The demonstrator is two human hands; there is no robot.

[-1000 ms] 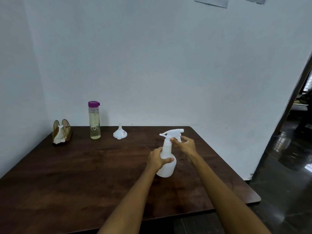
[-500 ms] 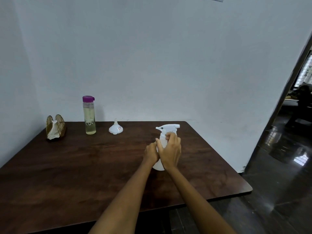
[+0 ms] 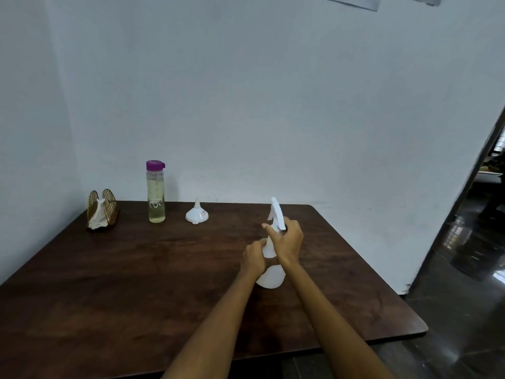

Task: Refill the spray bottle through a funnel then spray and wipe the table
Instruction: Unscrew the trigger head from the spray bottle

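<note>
A white spray bottle [image 3: 272,277] stands on the dark wooden table [image 3: 136,269], right of its middle. My left hand [image 3: 254,255] grips the bottle's body. My right hand [image 3: 287,239] is curled round the neck just under the white trigger head [image 3: 276,213], whose nozzle now points away from me. A small white funnel [image 3: 196,214] sits upside down near the back edge. Left of it stands a clear bottle [image 3: 155,198] with a purple cap and pale yellow liquid.
A golden napkin holder [image 3: 102,212] with white tissue stands at the back left corner. White walls close off the back and left. The table's right edge drops to a dark glossy floor [image 3: 464,310], with a doorway beyond.
The trigger head has turned from pointing right to pointing away from me. My right hand moved from the trigger onto the neck. My left hand stays on the bottle's body.
</note>
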